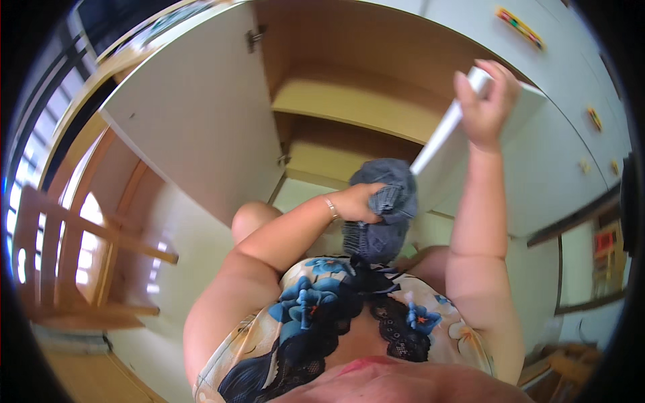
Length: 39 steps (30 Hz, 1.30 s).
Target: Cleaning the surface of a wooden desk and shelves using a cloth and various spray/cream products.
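My left hand [359, 201] grips a bundled blue-grey cloth [385, 176] with ribbed, striped parts, held in front of my lap. Part of the bundle hangs below the hand, and some fingers are hidden in its folds. Raised at the right, my right hand [488, 103] has its thumb and fingers around the upper edge of a white cabinet door [443, 133], which stands open. Opposite it, the left cabinet door [201, 101] is swung wide on metal hinges. Between the doors lies the wooden cabinet interior with an upper shelf [352, 108] and a lower shelf surface [322, 158].
A slatted wooden chair [90, 237] stands to the left on the pale floor [176, 297]. More white cabinet fronts [549, 65] with coloured handles [520, 28] run along the right. A framed mirror or glass panel [579, 272] is at the lower right.
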Each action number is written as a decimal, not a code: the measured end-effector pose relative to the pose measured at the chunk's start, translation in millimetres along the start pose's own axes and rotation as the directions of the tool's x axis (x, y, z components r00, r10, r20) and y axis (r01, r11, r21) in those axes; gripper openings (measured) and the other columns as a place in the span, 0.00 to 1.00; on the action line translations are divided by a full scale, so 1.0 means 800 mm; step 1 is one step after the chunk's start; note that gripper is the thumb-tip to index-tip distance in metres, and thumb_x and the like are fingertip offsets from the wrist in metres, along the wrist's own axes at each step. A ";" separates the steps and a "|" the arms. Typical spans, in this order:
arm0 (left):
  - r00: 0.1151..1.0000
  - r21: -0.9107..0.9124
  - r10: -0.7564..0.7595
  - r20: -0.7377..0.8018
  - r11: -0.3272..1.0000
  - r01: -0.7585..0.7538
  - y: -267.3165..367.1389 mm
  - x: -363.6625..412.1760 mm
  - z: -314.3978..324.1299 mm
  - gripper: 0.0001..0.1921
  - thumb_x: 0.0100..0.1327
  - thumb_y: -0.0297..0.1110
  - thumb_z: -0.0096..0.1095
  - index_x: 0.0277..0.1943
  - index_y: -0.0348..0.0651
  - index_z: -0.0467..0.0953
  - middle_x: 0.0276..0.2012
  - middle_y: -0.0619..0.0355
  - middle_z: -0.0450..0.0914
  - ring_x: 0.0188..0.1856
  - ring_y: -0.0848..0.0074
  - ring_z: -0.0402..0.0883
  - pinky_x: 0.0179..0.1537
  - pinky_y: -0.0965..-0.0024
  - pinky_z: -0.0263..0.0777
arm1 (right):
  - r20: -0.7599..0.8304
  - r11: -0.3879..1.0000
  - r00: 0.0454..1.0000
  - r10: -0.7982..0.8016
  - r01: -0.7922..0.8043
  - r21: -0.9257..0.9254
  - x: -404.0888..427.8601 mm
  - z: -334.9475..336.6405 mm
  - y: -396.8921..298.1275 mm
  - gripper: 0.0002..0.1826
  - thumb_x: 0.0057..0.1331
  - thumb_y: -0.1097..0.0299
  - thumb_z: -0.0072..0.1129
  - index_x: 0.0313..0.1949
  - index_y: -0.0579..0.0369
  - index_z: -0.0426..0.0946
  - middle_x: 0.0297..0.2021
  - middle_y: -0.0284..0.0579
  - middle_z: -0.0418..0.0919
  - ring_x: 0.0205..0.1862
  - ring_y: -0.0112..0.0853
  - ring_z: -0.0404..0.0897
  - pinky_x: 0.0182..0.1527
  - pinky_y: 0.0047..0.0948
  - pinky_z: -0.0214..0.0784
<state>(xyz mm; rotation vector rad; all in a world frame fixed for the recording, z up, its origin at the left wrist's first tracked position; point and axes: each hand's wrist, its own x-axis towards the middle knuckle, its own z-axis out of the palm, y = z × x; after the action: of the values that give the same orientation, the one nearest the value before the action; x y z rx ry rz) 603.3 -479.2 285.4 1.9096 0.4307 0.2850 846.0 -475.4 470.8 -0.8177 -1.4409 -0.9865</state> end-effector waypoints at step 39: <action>0.218 -0.564 -0.528 -0.821 0.684 -0.463 0.003 -0.383 0.096 0.24 0.49 0.18 0.58 0.53 0.34 0.73 0.44 0.51 0.81 0.46 0.65 0.80 0.51 0.63 0.73 | -0.126 0.873 0.979 -0.159 0.080 -0.481 -0.031 0.125 0.062 0.23 0.53 0.48 0.64 0.46 0.35 0.70 0.55 0.37 0.69 0.57 0.41 0.67 0.52 0.49 0.60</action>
<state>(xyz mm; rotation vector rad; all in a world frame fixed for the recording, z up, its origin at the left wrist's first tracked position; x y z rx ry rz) 357.0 -675.6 261.4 0.5717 1.0232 1.5055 852.8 -362.6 452.1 -0.9799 -1.1303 -1.5043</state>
